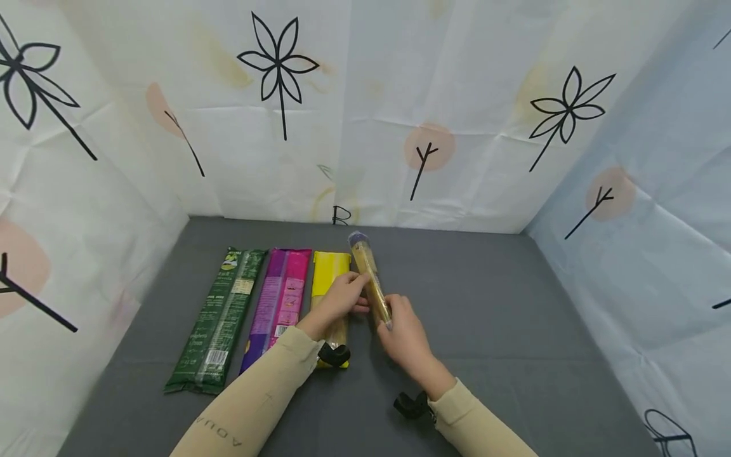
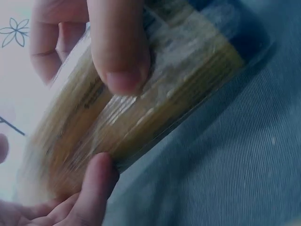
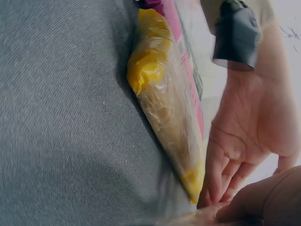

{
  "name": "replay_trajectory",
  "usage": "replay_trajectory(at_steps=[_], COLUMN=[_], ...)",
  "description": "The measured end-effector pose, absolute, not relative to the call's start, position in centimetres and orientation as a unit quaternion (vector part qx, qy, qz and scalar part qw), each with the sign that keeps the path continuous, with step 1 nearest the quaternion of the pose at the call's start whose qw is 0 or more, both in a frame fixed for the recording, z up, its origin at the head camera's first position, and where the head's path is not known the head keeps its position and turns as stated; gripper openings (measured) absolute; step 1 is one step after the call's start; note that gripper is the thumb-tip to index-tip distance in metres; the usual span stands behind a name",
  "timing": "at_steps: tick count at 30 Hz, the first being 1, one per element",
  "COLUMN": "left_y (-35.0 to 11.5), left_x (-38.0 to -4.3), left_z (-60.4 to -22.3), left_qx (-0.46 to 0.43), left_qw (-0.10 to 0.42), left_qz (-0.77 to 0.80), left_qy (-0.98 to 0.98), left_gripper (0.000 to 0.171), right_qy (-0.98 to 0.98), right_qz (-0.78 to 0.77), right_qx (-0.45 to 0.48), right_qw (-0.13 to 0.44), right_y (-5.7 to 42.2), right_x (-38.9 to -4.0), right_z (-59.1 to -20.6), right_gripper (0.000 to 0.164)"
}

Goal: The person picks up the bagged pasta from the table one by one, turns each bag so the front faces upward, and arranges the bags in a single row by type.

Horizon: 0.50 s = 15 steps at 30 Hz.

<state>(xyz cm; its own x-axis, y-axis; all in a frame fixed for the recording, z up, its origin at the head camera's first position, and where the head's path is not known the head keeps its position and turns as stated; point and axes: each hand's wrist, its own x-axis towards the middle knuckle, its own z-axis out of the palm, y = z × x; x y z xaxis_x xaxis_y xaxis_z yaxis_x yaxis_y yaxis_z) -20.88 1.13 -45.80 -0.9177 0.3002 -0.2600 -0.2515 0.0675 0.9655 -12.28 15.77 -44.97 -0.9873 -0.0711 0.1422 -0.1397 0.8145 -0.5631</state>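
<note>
Both hands hold a long clear pack of spaghetti (image 1: 370,273) with a dark blue-purple end, tilted above the grey table. My left hand (image 1: 342,297) grips it around its middle, thumb lying across the wrapper (image 2: 178,61) in the left wrist view. At the near end, my right hand (image 1: 407,336) pinches the pack between thumb and fingers. A yellow pack with a see-through middle (image 3: 169,113) lies on the table beneath the left forearm, partly hidden by that hand in the head view.
Left of the yellow pack lie a pink-and-purple pack (image 1: 282,292) and a dark green pack (image 1: 219,317), side by side. The grey table (image 1: 485,304) is bordered by white cloth walls (image 1: 377,76) with printed flowers.
</note>
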Motion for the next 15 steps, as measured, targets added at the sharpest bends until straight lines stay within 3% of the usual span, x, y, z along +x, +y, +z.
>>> replay_trajectory(at_steps=[7, 15], left_y=[1.44, 1.67], left_x=[-20.56, -20.35], left_z=[-45.42, -45.26], left_qx=[-0.001, -0.035], left_qw=[0.166, 0.129], left_qz=[0.725, 0.724], left_qy=[0.669, 0.677], left_gripper=[0.057, 0.049], right_qy=[-0.969, -0.955], right_qz=[0.108, 0.074], right_qx=[0.135, 0.169], right_qw=[0.179, 0.233], right_y=[15.01, 14.74], right_x=[-11.87, -11.63], right_z=[-45.18, -45.49], right_gripper=[0.039, 0.042])
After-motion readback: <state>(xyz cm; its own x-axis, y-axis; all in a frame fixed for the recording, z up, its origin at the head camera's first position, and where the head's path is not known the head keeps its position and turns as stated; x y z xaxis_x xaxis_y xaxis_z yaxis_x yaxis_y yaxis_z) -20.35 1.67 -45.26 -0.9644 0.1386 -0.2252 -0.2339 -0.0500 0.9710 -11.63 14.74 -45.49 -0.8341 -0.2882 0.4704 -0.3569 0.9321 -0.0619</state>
